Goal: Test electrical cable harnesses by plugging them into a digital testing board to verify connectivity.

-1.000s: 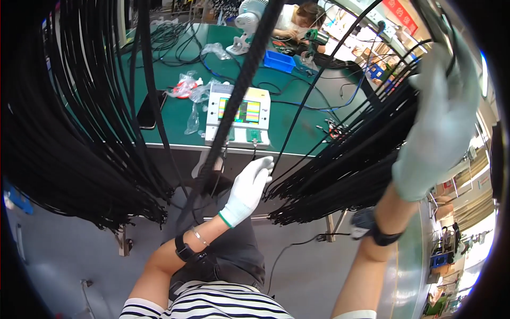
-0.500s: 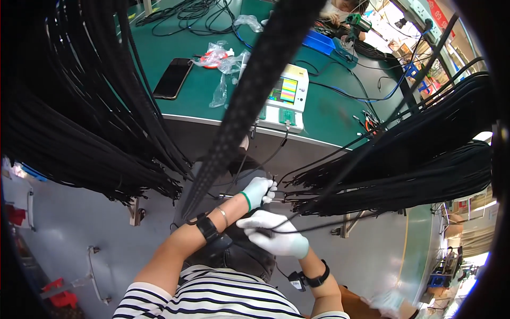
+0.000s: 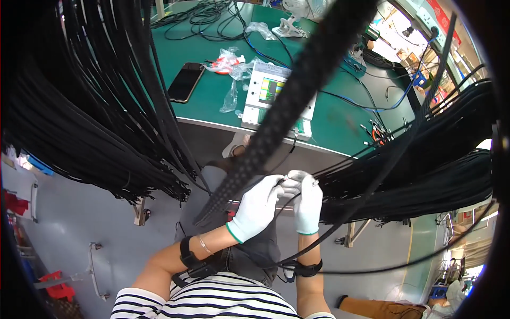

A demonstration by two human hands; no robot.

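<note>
Both my hands wear white gloves and meet in front of my lap, below the table edge. The fingers of my left hand (image 3: 257,208) are pinched together at a thin black cable (image 3: 287,203). Just to its right, my right hand (image 3: 308,204) has its fingers bent round the same cable, and a small shiny tip shows at its fingertips. The gloves partly hide the cable's end. A thick black braided cable (image 3: 297,101) crosses close in front of the view. Another dark cable (image 3: 372,272) loops over my right wrist.
Thick bundles of black cables hang at the left (image 3: 101,143) and right (image 3: 425,181). On the green table (image 3: 207,109) stand a white tester with a screen (image 3: 268,74), a phone (image 3: 186,82), plastic bags (image 3: 230,98) and pliers (image 3: 378,133). A small white fan (image 3: 289,26) stands at the back.
My right hand has moved up and forward to meet my left, and both now grip the cable. The cable loop has dropped toward my right wrist. My view has shifted slightly.
</note>
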